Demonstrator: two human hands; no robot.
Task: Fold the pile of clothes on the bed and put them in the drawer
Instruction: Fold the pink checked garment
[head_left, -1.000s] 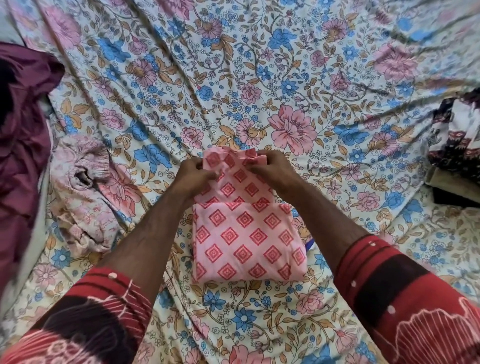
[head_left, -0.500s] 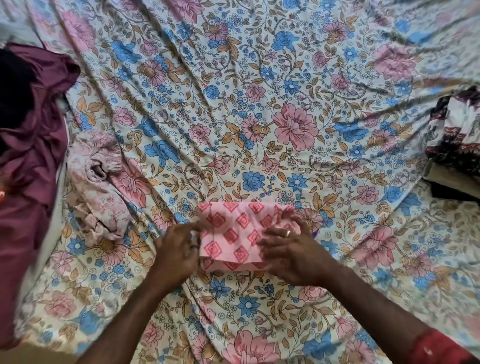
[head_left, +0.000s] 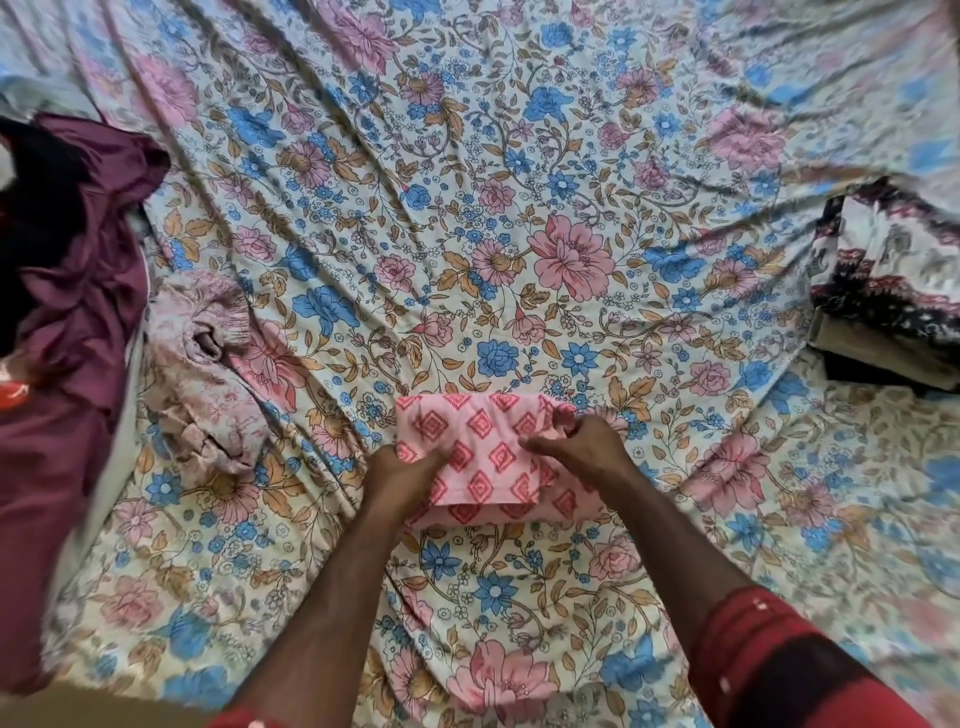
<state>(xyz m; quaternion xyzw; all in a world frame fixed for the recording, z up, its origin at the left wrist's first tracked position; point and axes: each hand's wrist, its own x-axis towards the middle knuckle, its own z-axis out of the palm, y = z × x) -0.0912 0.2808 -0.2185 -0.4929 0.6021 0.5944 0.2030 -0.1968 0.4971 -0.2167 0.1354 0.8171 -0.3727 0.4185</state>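
Two bare hands are seen: the left hand (head_left: 397, 475) and the right hand (head_left: 582, 447). One folded pink cloth with a red diamond print (head_left: 480, 452) is counted, near the middle. One crumpled pale pink floral garment (head_left: 202, 374) is counted to its left. One heap of maroon fabric (head_left: 72, 291) is found at the far left edge, with one small orange-red object (head_left: 11, 395) lying on it. One stack of folded clothes topped by a black, white and maroon patterned piece (head_left: 888, 275) is counted at the right edge. One floral bedsheet in blue, pink and tan (head_left: 519, 156) is spread beneath everything. Two red and black sleeves are visible, the right sleeve (head_left: 789, 665) in full and the left sleeve (head_left: 244, 721) only as a sliver at the near edge
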